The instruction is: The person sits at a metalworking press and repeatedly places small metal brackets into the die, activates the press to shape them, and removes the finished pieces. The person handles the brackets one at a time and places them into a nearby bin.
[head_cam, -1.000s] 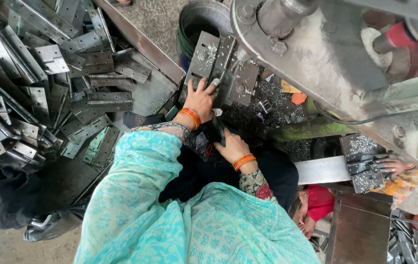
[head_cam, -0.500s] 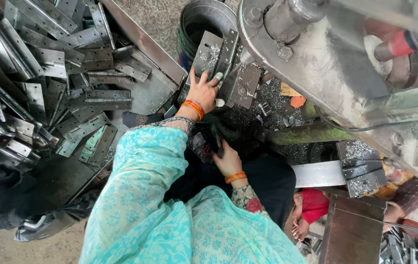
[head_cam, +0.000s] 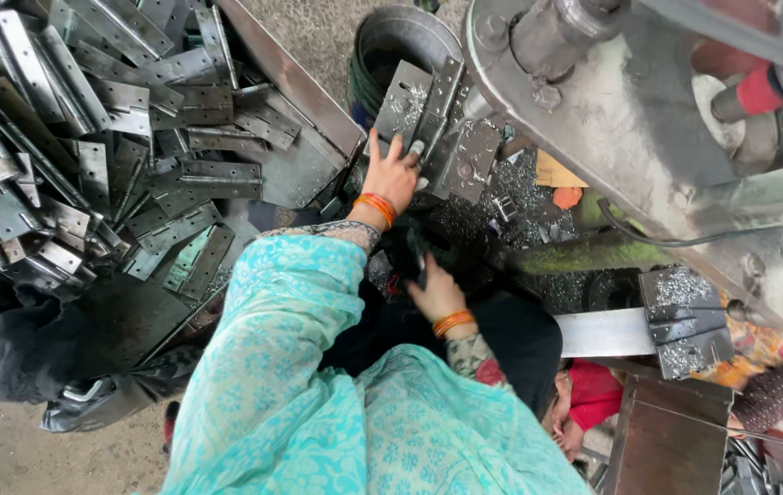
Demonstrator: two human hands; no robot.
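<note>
Reaching toward upper centre, left hand (head_cam: 393,174) lays spread fingers on hinge plate (head_cam: 405,103); plate's long axis runs up-frame, beyond fingertips. Right hand (head_cam: 435,291) lower, farther, curled round dark object; grip unclear.

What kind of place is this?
Probably a small metal workshop. A heap of steel hinges fills a tray, metal shavings lie about, and the left hand touches a hinge plate beside a big machine.

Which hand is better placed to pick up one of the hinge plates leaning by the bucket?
Left, most likely. The left hand already rests on the plates propped beside the bucket. The right hand is lower, close to the body, on a dark object I cannot identify.
</note>
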